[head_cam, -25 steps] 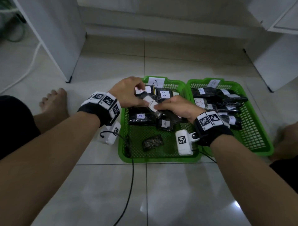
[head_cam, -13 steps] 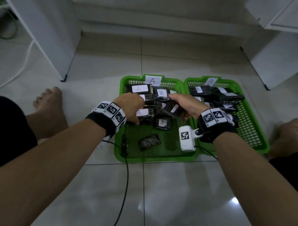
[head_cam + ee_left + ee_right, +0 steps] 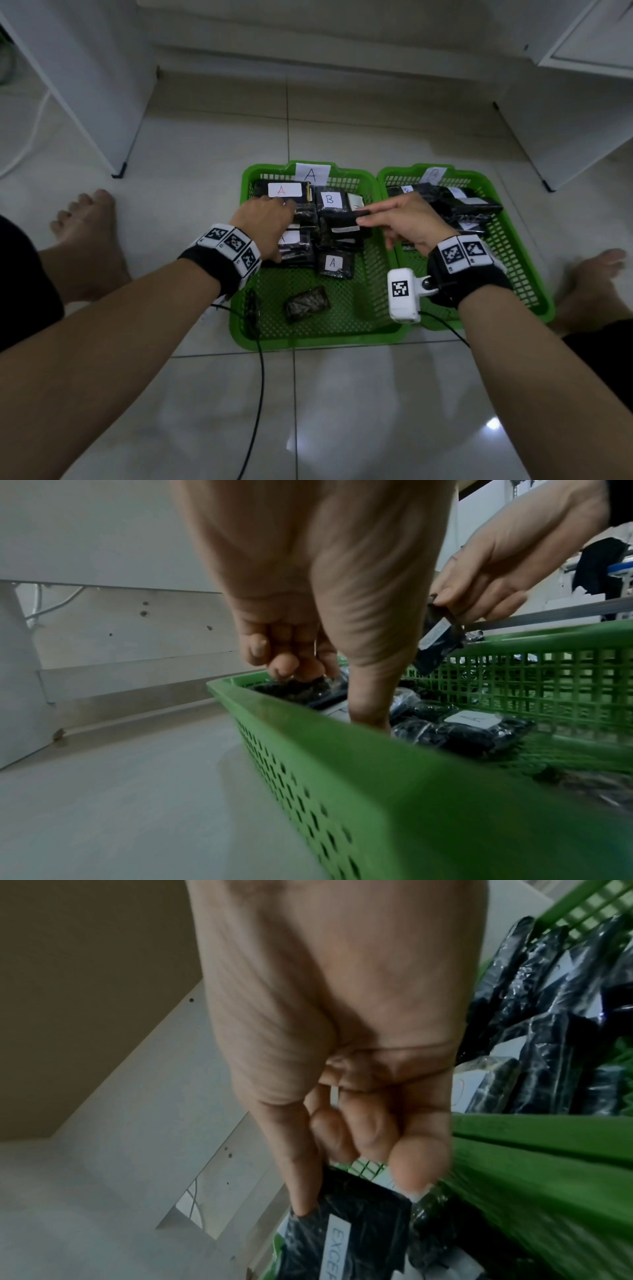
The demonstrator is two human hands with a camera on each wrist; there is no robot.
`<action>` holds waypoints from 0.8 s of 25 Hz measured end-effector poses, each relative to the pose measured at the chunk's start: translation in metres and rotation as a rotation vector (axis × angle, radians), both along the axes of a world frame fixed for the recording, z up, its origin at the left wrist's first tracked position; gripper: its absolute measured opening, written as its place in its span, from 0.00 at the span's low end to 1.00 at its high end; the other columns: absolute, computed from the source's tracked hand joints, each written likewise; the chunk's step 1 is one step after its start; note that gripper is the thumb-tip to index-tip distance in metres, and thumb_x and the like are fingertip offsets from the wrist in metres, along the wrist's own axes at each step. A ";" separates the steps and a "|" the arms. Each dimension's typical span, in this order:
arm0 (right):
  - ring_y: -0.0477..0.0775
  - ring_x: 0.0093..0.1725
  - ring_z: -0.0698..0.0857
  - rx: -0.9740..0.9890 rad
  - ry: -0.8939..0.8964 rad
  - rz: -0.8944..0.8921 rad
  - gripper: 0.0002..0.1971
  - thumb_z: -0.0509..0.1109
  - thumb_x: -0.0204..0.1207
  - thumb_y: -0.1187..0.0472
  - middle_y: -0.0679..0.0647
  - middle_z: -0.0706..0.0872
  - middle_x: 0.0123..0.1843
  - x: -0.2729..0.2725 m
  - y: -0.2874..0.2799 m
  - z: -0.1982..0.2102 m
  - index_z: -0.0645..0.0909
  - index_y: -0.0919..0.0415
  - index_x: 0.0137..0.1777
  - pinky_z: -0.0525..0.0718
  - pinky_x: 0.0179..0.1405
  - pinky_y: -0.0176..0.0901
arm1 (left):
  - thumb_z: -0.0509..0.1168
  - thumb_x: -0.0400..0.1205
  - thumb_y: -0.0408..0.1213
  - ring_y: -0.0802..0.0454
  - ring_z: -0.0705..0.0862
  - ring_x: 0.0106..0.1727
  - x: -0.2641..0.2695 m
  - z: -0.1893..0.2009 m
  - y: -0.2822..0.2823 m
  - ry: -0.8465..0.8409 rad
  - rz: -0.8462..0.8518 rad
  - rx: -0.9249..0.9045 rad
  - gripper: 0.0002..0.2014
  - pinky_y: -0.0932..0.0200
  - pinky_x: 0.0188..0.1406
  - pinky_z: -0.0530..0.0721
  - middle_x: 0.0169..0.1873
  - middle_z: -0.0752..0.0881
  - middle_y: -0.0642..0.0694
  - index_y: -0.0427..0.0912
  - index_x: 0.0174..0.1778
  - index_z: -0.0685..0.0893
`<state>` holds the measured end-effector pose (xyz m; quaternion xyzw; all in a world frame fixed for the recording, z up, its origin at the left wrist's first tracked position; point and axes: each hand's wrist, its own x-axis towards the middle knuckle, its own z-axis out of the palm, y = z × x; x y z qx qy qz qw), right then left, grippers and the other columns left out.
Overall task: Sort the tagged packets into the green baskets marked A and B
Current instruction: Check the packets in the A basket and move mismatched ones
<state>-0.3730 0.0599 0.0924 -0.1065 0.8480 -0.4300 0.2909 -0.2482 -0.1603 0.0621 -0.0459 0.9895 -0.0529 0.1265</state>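
One black packet (image 3: 344,222) hung pinched by its upper edge between the thumb and fingers of the right hand (image 3: 407,224), lifted clear of the pile in basket A (image 3: 308,337) and turned so that only a white printed strip showed; its tag letter could not be read; below that hand lay more tagged packets, among them one marked B (image 3: 329,200) just beyond its fingertips and one marked A (image 3: 334,263) nearer the wrist; to the outer side of that hand stood basket B (image 3: 534,298), touching basket A rim to rim and holding several dark packets of its own; the left hand (image 3: 265,228) reached down into basket A with fingers curled onto a dark packet (image 3: 294,692) and the thumb pressed lower among the pile, though whether it truly gripped I could not tell; just past its knuckles sat a packet with a red A tag (image 3: 284,190); behind its wrist lay an untagged small packet (image 3: 307,303) alone on the basket floor; both baskets rested on pale floor tiles (image 3: 342,411).
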 end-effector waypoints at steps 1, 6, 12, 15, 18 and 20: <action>0.50 0.25 0.84 -0.036 -0.056 -0.003 0.13 0.83 0.72 0.64 0.54 0.94 0.40 -0.001 0.004 0.003 0.92 0.58 0.57 0.90 0.29 0.43 | 0.82 0.66 0.55 0.42 0.86 0.58 -0.001 0.001 -0.001 -0.003 0.002 0.018 0.37 0.49 0.52 0.84 0.57 0.86 0.42 0.40 0.64 0.76; 0.59 0.36 0.93 -0.032 -0.131 0.044 0.12 0.80 0.75 0.64 0.66 0.94 0.45 0.005 0.008 0.012 0.87 0.66 0.56 0.92 0.31 0.45 | 0.79 0.68 0.59 0.44 0.87 0.53 -0.003 0.005 0.006 -0.005 -0.062 -0.003 0.33 0.51 0.45 0.83 0.52 0.87 0.44 0.42 0.60 0.78; 0.57 0.33 0.94 0.202 -0.028 0.050 0.09 0.78 0.77 0.70 0.62 0.94 0.41 0.018 -0.004 -0.003 0.84 0.62 0.55 0.89 0.27 0.43 | 0.76 0.75 0.52 0.43 0.86 0.54 -0.013 0.004 0.012 -0.084 -0.168 -0.071 0.22 0.51 0.45 0.81 0.54 0.85 0.43 0.42 0.57 0.81; 0.62 0.34 0.94 0.318 -0.089 0.118 0.07 0.71 0.82 0.69 0.67 0.93 0.40 0.030 -0.016 -0.016 0.83 0.75 0.54 0.94 0.36 0.52 | 0.76 0.74 0.55 0.44 0.86 0.52 -0.012 0.002 0.013 -0.056 -0.161 -0.034 0.21 0.52 0.42 0.79 0.46 0.82 0.46 0.44 0.49 0.78; 0.70 0.41 0.94 0.381 -0.245 0.210 0.11 0.67 0.84 0.67 0.71 0.92 0.41 0.039 -0.023 -0.024 0.78 0.79 0.54 0.93 0.47 0.63 | 0.76 0.72 0.59 0.46 0.81 0.44 -0.010 0.002 0.014 -0.034 -0.139 0.031 0.24 0.54 0.39 0.76 0.38 0.73 0.49 0.46 0.42 0.71; 0.70 0.46 0.94 0.428 -0.291 0.257 0.11 0.66 0.85 0.66 0.70 0.93 0.43 0.037 -0.024 -0.021 0.78 0.78 0.51 0.91 0.54 0.65 | 0.77 0.71 0.59 0.48 0.78 0.39 -0.011 0.003 0.015 -0.044 -0.138 0.075 0.25 0.56 0.36 0.76 0.34 0.74 0.51 0.44 0.40 0.73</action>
